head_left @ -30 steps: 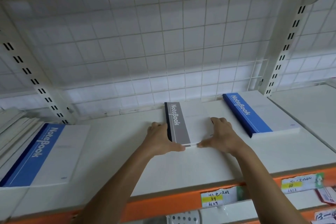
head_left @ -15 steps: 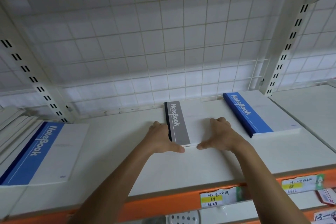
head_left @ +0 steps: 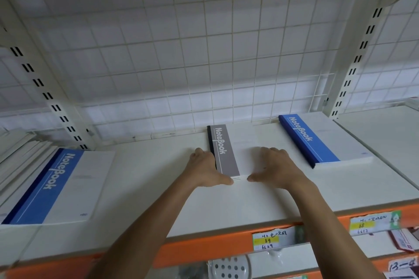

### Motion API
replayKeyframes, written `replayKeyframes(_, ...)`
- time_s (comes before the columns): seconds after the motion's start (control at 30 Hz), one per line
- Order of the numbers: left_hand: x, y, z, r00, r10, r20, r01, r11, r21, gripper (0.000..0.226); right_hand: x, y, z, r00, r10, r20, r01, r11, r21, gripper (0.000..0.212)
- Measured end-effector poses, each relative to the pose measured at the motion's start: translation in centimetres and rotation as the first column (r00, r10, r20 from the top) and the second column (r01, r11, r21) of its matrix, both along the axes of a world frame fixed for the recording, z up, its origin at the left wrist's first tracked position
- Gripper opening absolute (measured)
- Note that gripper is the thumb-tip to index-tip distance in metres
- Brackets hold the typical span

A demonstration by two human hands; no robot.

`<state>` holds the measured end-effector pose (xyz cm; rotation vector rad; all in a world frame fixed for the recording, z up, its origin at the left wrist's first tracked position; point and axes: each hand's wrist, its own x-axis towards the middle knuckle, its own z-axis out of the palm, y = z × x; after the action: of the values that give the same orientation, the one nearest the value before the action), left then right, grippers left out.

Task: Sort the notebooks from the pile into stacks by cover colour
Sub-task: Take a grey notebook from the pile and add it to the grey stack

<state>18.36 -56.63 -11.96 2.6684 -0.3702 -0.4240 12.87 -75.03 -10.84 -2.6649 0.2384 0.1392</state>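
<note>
the shelf [head_left: 145,188] carries three groups of notebooks. the biggest, a blue-covered pile [head_left: 56,186], lies well out beyond the left hand [head_left: 204,169]. a smaller blue stack [head_left: 317,140] sits near the right hand [head_left: 275,167], on its outer side. the grey stack [head_left: 226,154] lies between the two hands, which press its sides with thumbs along the front edge, neither closed round it. so that is two blue-topped groups and one grey. how many notebooks are in each cannot be counted, though the grey looks only a few thick. these are probably light, flat and bendy, with smooth covers that slide on one another, so squeezing both long edges and lifting the stack level seems safest.
</note>
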Motion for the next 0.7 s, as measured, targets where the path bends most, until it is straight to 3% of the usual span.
replayKeyframes(0.17, -0.5, 0.5, 0.3, 1.0, -0.011, 0.013, 0.011, 1.0, -0.004, 0.078, -0.8, 0.8, 0.0, 0.999, -0.004, 0.052, 0.005, 1.0, -0.018, 0.075)
replayKeyframes(0.23, -0.9, 0.9, 0.8, 1.0, 0.01, 0.007, -0.01, 1.0, -0.026, 0.07, -1.2, 1.7, 0.5, 0.991, 0.036, 0.125, -0.031, 0.999, -0.043, 0.08)
replayKeyframes(0.33, -1.4, 2.0, 1.2, 0.998, 0.043, 0.041, -0.04, 0.996, -0.079, 0.075, -1.5, 3.8, 1.2, 0.973, 0.11, 0.204, -0.104, 0.994, -0.043, 0.073)
replayKeyframes(0.4, -1.9, 3.0, 1.5, 0.992, 0.061, 0.108, -0.049, 0.993, -0.108, 0.078, -1.3, 5.8, 1.3, 0.956, 0.157, 0.249, -0.151, 0.988, -0.04, 0.062)
replayKeyframes(0.47, -2.4, 4.4, 1.6, 0.97, 0.077, 0.231, -0.054, 0.993, -0.106, 0.067, -0.8, 8.2, 1.1, 0.938, 0.194, 0.286, -0.187, 0.981, -0.054, 0.052)
replayKeyframes(0.57, -3.3, 7.3, 1.6, 0.906, 0.06, 0.419, -0.049, 0.998, -0.036, 0.058, -0.2, 12.2, 0.7, 0.92, 0.279, 0.277, -0.256, 0.96, -0.115, 0.055)
replayKeyframes(0.7, -4.5, 12.3, 1.3, 0.843, 0.056, 0.535, -0.125, 0.988, 0.094, 0.054, 0.1, 17.8, 0.3, 0.887, 0.371, 0.274, -0.339, 0.927, -0.159, 0.059)
